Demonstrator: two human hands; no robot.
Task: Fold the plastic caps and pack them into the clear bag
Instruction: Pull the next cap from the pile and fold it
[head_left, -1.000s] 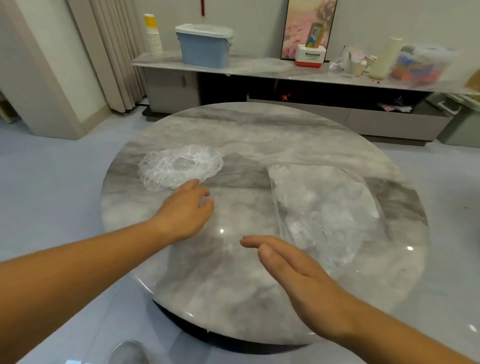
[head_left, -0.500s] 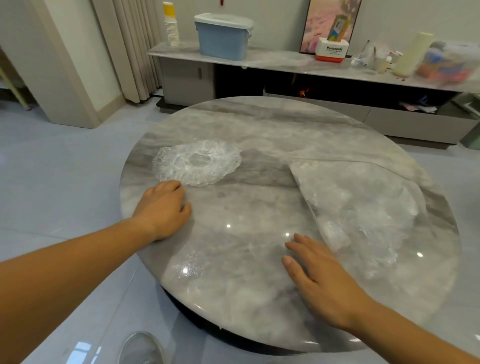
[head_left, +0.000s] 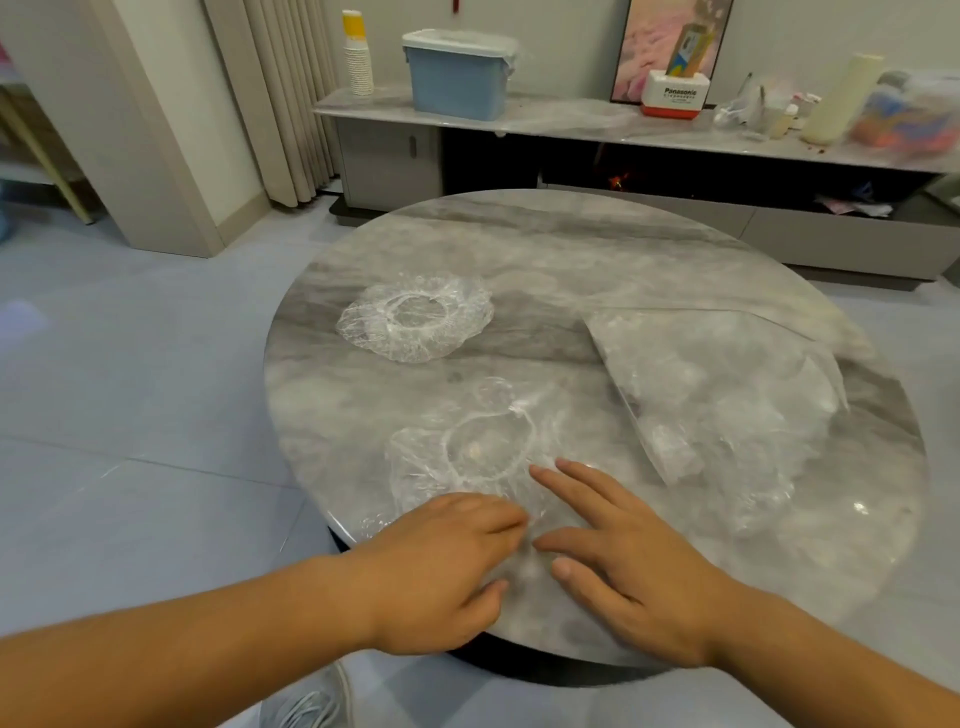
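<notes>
Two clear plastic caps with elastic rims lie on the round marble table (head_left: 597, 249). One cap (head_left: 415, 325) is spread out at the far left. The other cap (head_left: 483, 457) lies flat near the front edge, just beyond my fingers. My left hand (head_left: 441, 566) rests palm down with its fingertips on that cap's near edge. My right hand (head_left: 623, 561) lies flat beside it, fingers spread and touching the cap's right side. Neither hand grips anything. The clear bag (head_left: 727, 415), with several crumpled caps inside, lies on the right of the table.
A low marble sideboard (head_left: 571, 124) runs along the back wall with a blue lidded bin (head_left: 457, 78), stacked paper cups (head_left: 357, 57), a small box and clutter. Curtains hang at the back left. Tiled floor surrounds the table.
Both hands have drawn back toward the table's front edge and come together on the near cap. The left hand has left the far cap's side. The view has shifted left.
</notes>
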